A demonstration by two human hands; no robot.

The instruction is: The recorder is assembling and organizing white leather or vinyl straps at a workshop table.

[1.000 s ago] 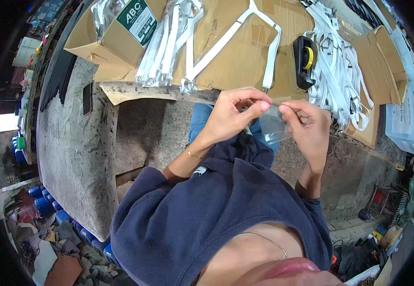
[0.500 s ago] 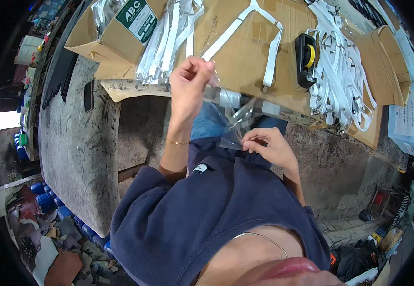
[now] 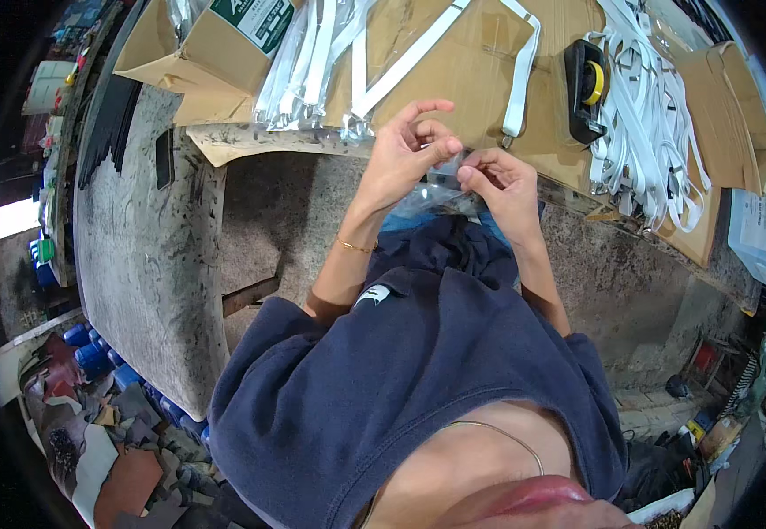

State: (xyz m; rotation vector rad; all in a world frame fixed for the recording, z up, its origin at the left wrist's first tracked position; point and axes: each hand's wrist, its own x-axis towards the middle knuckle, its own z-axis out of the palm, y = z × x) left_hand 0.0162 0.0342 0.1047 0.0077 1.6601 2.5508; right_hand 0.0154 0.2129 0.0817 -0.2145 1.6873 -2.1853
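Right hand [image 3: 506, 188] pinches crumpled clear plastic film [image 3: 434, 198] at twelve o'clock; left hand [image 3: 402, 160] half-curled, grip unclear. Likely light, slippery; hold edges.

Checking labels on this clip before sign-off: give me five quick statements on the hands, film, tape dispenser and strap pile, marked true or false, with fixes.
1. The right hand has its fingertips at the clear film. True.
2. The bracelet is on the right wrist. False: it is on the left wrist.
3. The tape dispenser stands left of the strap pile in the picture. True.
4. The strap pile is black. False: it is white.
5. The left hand grips the tape dispenser. False: neither hand touches it; it is on the cardboard.
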